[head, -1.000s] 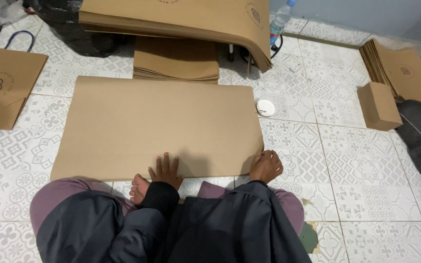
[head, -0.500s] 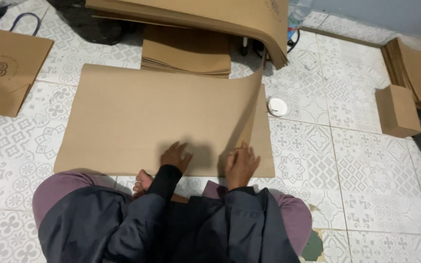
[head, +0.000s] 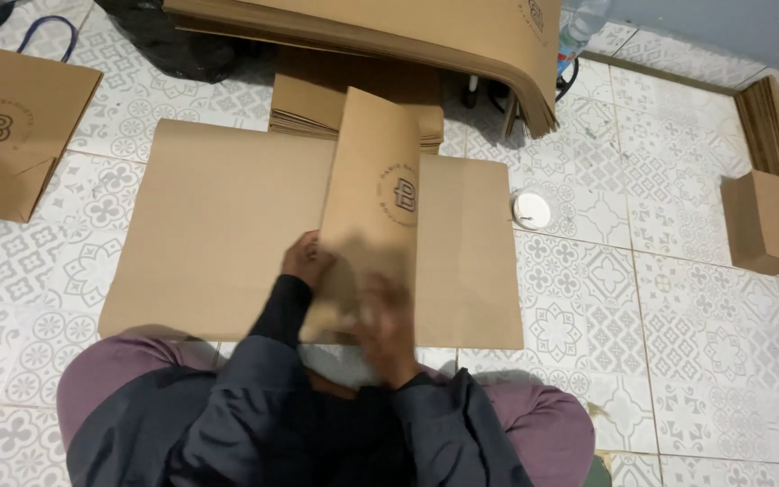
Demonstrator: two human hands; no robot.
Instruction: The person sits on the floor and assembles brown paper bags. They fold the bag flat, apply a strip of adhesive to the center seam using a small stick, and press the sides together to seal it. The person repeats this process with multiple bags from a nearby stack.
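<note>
Two bare hands work on one large flat brown cardboard sheet point(head: 218, 225) that lies on the white patterned tile floor point(head: 678, 343) just in front of the seated person's knees. At the floor's far left edge rests a brown paper bag with a round dark logo point(head: 11, 126). The left hand point(head: 307, 260) presses down with fingers curled on the sheet, beside the fold line. Half a second ago the right-hand panel of the sheet had only begun to rise at its edge; now that folded panel point(head: 376, 194) stands swung over toward the middle, printed side showing, and the right hand point(head: 388, 316), blurred, has moved leftward under its near end; whether its fingers are spread or pinching cannot be told. Beyond the sheet's far edge sit a low stack of folded brown cardboard pieces point(head: 317, 99) and a thick curved bundle of brown sheets point(head: 462, 36). Right of the sheet lies a small round white lid point(head: 531, 210), then a small closed brown cardboard box point(head: 765, 223) near the floor's right edge
</note>
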